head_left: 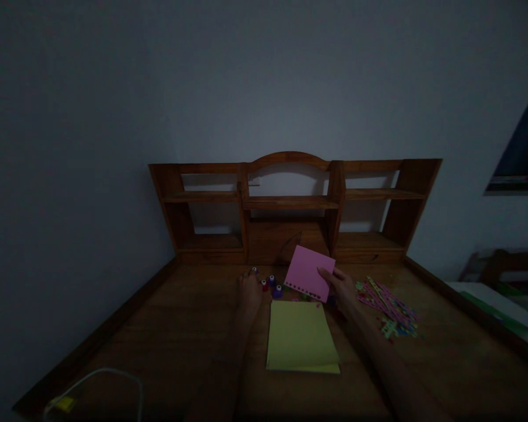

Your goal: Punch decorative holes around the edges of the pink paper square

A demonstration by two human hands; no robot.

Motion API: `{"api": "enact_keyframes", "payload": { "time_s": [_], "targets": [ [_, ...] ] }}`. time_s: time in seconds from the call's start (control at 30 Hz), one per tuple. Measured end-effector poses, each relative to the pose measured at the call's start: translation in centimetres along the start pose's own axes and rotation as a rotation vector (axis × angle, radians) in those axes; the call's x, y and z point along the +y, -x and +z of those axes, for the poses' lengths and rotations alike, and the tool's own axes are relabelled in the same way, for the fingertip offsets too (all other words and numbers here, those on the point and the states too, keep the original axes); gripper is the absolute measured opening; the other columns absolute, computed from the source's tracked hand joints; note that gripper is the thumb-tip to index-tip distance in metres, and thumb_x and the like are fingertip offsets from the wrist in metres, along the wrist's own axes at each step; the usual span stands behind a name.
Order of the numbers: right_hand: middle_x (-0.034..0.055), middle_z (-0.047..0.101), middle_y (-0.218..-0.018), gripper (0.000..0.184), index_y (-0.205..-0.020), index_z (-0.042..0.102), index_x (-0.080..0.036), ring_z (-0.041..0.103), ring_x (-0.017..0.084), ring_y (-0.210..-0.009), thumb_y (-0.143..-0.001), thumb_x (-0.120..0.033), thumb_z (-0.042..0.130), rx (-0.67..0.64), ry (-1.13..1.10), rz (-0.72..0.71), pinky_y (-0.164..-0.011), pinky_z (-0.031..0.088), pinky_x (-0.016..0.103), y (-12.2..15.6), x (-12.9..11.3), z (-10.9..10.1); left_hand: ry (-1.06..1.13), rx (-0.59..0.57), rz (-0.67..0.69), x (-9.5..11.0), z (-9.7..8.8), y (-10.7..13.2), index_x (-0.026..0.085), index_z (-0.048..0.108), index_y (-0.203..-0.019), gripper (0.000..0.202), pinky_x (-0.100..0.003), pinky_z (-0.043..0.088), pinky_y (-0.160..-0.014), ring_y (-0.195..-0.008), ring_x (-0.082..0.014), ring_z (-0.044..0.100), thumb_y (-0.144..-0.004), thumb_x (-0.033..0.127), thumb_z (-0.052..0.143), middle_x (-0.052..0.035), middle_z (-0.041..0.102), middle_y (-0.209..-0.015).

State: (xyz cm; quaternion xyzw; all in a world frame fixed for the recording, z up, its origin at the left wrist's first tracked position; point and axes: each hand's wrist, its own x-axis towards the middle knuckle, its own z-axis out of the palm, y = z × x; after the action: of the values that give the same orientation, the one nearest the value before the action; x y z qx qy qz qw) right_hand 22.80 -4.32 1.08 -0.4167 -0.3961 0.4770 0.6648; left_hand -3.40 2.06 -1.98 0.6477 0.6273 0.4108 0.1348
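The right hand point(342, 287) was clamped on the pink sheet point(307, 271), thumb on its face, holding it tilted above the counter point(180, 316), just beyond the yellow paper point(301, 334). The left hand point(249, 288) was apart from it, beside a small punch point(254, 270); whether its fingers gripped that punch could not be told. Near it on the counter were a red punch point(264, 285), a blue punch point(271, 281) and a purple punch point(277, 291).

The work looked partly done: a row of small dark holes ran along the pink sheet's lower edge, while most of its face seemed uncut. The yellow paper lay in a stack, its top showing no holes, so it was probably untouched. To the right, a pile of strips point(387, 305), pink and yellow-green, with loose bits, suggested a good deal of cutting already finished.
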Motion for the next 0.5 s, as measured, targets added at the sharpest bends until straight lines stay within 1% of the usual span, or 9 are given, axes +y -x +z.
{"api": "enact_keyframes", "payload": {
  "time_s": [0.07,0.17,0.27,0.33,0.4,0.5],
  "targets": [
    [0.0078,0.075,-0.084,0.041,-0.096,0.070,-0.017,0.070,0.024,-0.068,-0.065,-0.042,0.081,0.005,-0.038,0.004,-0.056,0.057,0.033,-0.5,0.1,-0.3,-0.117,0.010,0.019,0.0,0.0,0.0,0.015,0.065,-0.084,0.020,-0.034,0.043,-0.078,-0.097,-0.0275,0.059,-0.076,0.003,0.051,-0.0139,0.064,-0.089],
    [0.0065,0.074,-0.081,0.038,-0.095,0.069,-0.019,0.069,0.023,-0.064,-0.067,-0.042,0.079,0.039,-0.060,0.007,-0.050,0.055,0.032,-1.3,0.4,-0.9,-0.267,0.038,0.017,0.0,0.1,-0.1,0.015,0.064,-0.091,0.018,-0.035,0.043,-0.079,-0.097,-0.0274,0.060,-0.078,0.007,0.053,-0.0149,0.064,-0.093],
    [0.0071,0.075,-0.085,0.035,-0.094,0.068,-0.021,0.070,0.025,-0.070,-0.069,-0.044,0.076,0.049,-0.074,-0.018,-0.050,0.056,0.032,-1.8,0.4,-1.1,-0.274,0.097,-0.050,0.0,0.3,-0.4,0.012,0.060,-0.099,0.019,-0.035,0.044,-0.077,-0.094,-0.0271,0.061,-0.081,0.013,0.053,-0.0177,0.063,-0.101],
    [0.0073,0.075,-0.086,0.035,-0.095,0.068,-0.021,0.071,0.027,-0.073,-0.070,-0.044,0.075,0.041,-0.085,-0.029,-0.050,0.056,0.033,-1.7,0.2,-1.1,-0.280,0.116,-0.080,-0.1,0.4,-0.6,0.009,0.057,-0.102,0.020,-0.035,0.044,-0.077,-0.093,-0.0269,0.060,-0.083,0.016,0.052,-0.0194,0.061,-0.104],
    [0.0070,0.075,-0.085,0.037,-0.097,0.067,-0.021,0.071,0.027,-0.074,-0.068,-0.043,0.077,0.042,-0.111,-0.026,-0.050,0.057,0.033,-1.4,-0.1,-0.8,-0.304,0.144,-0.086,-0.2,0.5,-0.8,0.009,0.055,-0.104,0.023,-0.035,0.044,-0.080,-0.095,-0.0274,0.060,-0.085,0.022,0.052,-0.0198,0.060,-0.106],
    [0.0058,0.075,-0.082,0.043,-0.099,0.066,-0.020,0.071,0.026,-0.072,-0.064,-0.040,0.080,0.069,-0.172,0.000,-0.050,0.057,0.032,-1.1,-0.6,-0.3,-0.338,0.198,-0.062,-0.7,0.9,-1.0,0.009,0.054,-0.108,0.029,-0.037,0.043,-0.086,-0.101,-0.0281,0.058,-0.089,0.030,0.050,-0.0191,0.059,-0.108]
  ]
}}
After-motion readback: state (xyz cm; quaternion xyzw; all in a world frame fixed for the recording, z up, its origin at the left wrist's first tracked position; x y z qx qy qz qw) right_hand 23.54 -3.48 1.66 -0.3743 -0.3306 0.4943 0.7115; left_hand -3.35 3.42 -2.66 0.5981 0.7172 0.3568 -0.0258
